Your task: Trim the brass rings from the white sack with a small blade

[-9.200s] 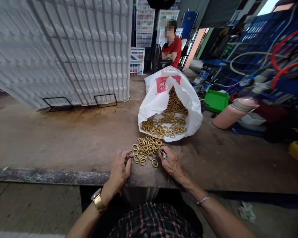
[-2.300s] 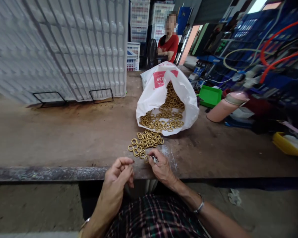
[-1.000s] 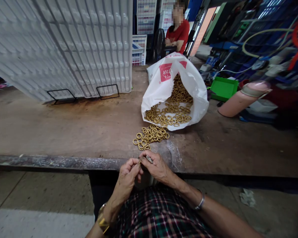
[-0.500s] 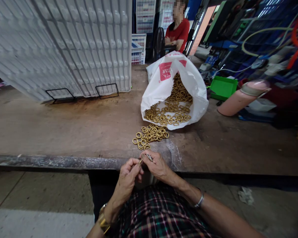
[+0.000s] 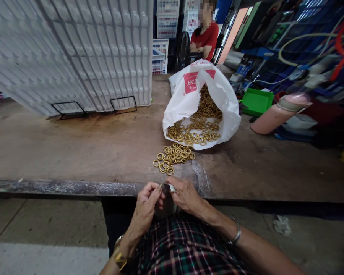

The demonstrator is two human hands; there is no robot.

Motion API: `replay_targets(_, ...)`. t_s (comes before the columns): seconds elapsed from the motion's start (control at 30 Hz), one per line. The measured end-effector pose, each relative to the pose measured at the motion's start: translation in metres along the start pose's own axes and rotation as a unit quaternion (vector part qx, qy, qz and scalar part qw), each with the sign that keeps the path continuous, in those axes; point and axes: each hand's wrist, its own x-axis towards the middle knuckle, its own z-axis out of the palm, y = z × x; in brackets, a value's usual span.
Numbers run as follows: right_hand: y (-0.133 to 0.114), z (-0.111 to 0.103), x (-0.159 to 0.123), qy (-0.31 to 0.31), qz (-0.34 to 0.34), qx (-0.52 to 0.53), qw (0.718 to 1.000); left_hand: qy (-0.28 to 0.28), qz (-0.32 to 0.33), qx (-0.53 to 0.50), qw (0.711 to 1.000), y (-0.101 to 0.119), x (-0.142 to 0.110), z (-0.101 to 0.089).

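Note:
My left hand (image 5: 146,202) pinches a brass ring (image 5: 161,185) edge-on between thumb and fingertips, just in front of the table's near edge. Close beside it on the right, my right hand (image 5: 187,196) is closed around a small pale metallic tool (image 5: 172,188); most of it is hidden by the fingers, so its kind is unclear. A loose pile of brass rings (image 5: 176,156) lies on the table beyond both hands. Behind the pile, a white plastic bag (image 5: 176,105) with a red print lies on its side, its mouth towards me, with many more rings inside.
White ribbed plastic panels (image 5: 109,57) stand at the left on black wire stands (image 5: 123,105). To the right are a pink bottle (image 5: 268,120), a green tray (image 5: 258,102) and a tangle of hoses (image 5: 301,36). A person in red (image 5: 208,40) sits behind the table.
My right hand has taken a ring from the pile and brought it to my left hand, which now pinches it. In the last half second my right fingers have drawn slightly right, exposing the tool.

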Motion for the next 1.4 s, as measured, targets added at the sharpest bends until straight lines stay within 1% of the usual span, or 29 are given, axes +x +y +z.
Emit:
replay_targets(0.07,-0.002,0.000,0.000,-0.014,-0.006,-0.019,1.000,-0.002,0.006,0.018,1.000,0.001,-0.001,0.001)
replay_targets(0.2,-0.005,0.001,0.002,-0.031,-0.010,-0.038,0.999,0.001,-0.003,0.032,0.999,0.004,-0.002,0.001)
replay_targets(0.3,-0.008,0.000,0.002,-0.044,-0.001,-0.046,0.998,0.007,0.003,0.041,0.999,0.005,-0.001,0.002)
replay_targets(0.47,-0.013,-0.004,0.002,-0.092,0.024,-0.078,0.992,0.009,0.027,0.074,0.997,0.005,-0.006,0.003)
replay_targets(0.53,-0.011,-0.005,0.004,-0.100,0.038,-0.094,0.990,-0.010,0.036,0.076,0.996,0.008,-0.012,0.004)
replay_targets(0.6,-0.005,-0.005,0.005,-0.094,0.054,-0.109,0.988,-0.050,0.046,0.074,0.995,0.011,-0.020,0.006)
replay_targets(0.67,0.004,-0.005,0.006,-0.072,0.071,-0.123,0.987,-0.092,0.046,0.056,0.993,0.013,-0.024,0.006)
replay_targets(0.73,0.014,-0.004,0.008,-0.032,0.085,-0.129,0.988,-0.106,0.024,0.007,0.994,0.011,-0.023,0.005)
replay_targets(0.83,0.023,-0.003,0.012,0.037,0.105,-0.112,0.987,-0.070,-0.034,-0.098,0.992,0.004,-0.013,0.002)
replay_targets(0.9,0.024,-0.004,0.016,0.059,0.111,-0.105,0.986,-0.037,-0.061,-0.156,0.985,0.001,-0.007,0.000)
replay_targets(1.0,0.019,-0.006,0.022,0.043,0.112,-0.133,0.984,-0.010,-0.075,-0.224,0.972,0.002,-0.003,-0.001)
replay_targets(1.13,0.009,-0.009,0.027,0.009,0.134,-0.173,0.976,-0.023,-0.115,-0.295,0.948,0.005,-0.002,-0.005)
replay_targets(1.2,0.009,-0.010,0.027,0.007,0.139,-0.174,0.975,-0.023,-0.133,-0.320,0.938,0.005,0.000,-0.006)
replay_targets(1.27,0.011,-0.009,0.025,0.017,0.125,-0.156,0.980,-0.006,-0.141,-0.330,0.933,0.004,0.002,-0.007)
replay_targets(1.33,0.015,-0.007,0.023,0.035,0.102,-0.114,0.988,0.011,-0.132,-0.314,0.940,0.002,0.005,-0.006)
replay_targets(1.4,0.017,-0.003,0.020,0.057,0.083,-0.053,0.994,0.027,-0.109,-0.276,0.955,0.001,0.008,-0.003)
